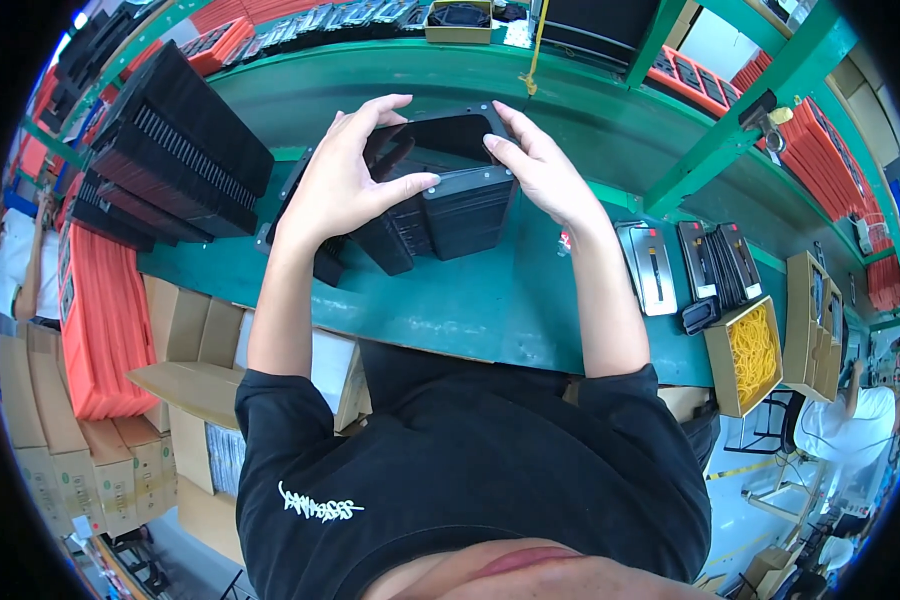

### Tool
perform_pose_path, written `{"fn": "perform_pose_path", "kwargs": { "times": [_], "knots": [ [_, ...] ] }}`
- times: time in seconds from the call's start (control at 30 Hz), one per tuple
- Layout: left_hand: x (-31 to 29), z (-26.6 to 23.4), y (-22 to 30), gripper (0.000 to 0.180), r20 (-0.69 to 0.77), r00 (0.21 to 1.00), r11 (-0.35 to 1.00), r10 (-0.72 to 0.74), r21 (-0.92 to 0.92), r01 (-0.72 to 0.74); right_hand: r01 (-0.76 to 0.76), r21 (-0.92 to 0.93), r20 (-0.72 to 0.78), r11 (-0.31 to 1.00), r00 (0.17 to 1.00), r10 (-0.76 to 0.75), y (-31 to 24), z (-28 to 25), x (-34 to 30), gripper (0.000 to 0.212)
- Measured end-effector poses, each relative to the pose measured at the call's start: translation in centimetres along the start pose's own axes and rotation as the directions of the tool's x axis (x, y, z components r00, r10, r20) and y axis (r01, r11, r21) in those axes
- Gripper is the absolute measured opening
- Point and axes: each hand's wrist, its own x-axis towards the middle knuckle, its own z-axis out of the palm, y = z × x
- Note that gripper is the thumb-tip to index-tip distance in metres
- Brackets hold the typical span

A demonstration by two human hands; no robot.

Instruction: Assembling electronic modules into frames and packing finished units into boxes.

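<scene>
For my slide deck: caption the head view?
Both hands, left hand and right hand, hold a black plastic tray over a green workbench.

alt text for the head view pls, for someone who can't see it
Seen from above, a person's left hand and right hand hold a flat black plastic frame over a stack of black parts on a green workbench. Black trays lie at left, and a box of yellow rubber bands at right.

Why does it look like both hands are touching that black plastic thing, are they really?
Touching. The head view shows the left hand and right hand with fingers pressed on the black plastic frame.
</scene>
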Motion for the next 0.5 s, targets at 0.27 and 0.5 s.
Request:
{"fn": "perform_pose_path", "kwargs": {
  "times": [0.27, 0.5],
  "knots": [
    [-3.1, -2.8, -3.7, 0.069, -0.069, 0.996, 0.996, 0.055, 0.067, -0.05, 0.049, -0.153, 0.058, 0.987, 0.997, -0.041, -0.7, -0.9, -0.2, 0.063],
    [-5.6, -1.2, -4.4, 0.054, 0.039, 0.964, 0.826, -0.264, -0.506, 0.247, 0.067, -0.065, 0.134, 0.996, 0.989, -0.058, -0.3, -1.9, 0.4, 0.063]
  ]
}}
